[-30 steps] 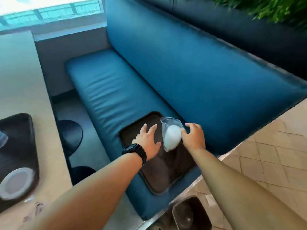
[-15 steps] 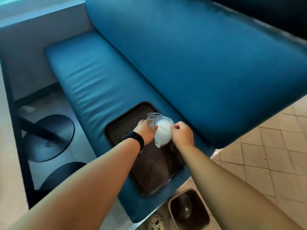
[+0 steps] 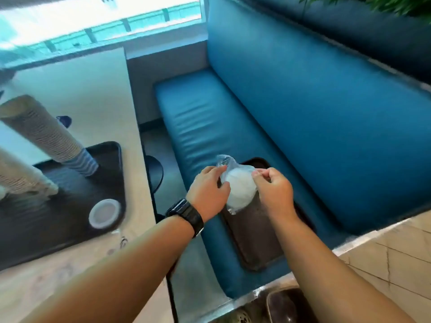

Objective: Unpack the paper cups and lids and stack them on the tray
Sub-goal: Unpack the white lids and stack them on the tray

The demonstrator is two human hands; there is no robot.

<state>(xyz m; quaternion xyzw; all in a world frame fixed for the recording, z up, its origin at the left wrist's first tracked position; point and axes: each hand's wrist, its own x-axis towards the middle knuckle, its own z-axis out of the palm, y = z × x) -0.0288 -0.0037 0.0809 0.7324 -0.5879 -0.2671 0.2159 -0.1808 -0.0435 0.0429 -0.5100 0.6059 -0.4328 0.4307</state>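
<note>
bag of lids [image 3: 239, 191] sat between both hands — left hand [image 3: 207, 191] fingers curled on its left edge, right hand [image 3: 274, 191] fingertips pinched its top right.

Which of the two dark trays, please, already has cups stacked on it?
The tray on the table, at the left: it carries tall cup stacks and a lid. The tray on the blue bench holds none.

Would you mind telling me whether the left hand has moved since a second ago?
Yes. The left hand, then open beside the bag of lids above the brown tray, has closed onto the bag.
</note>
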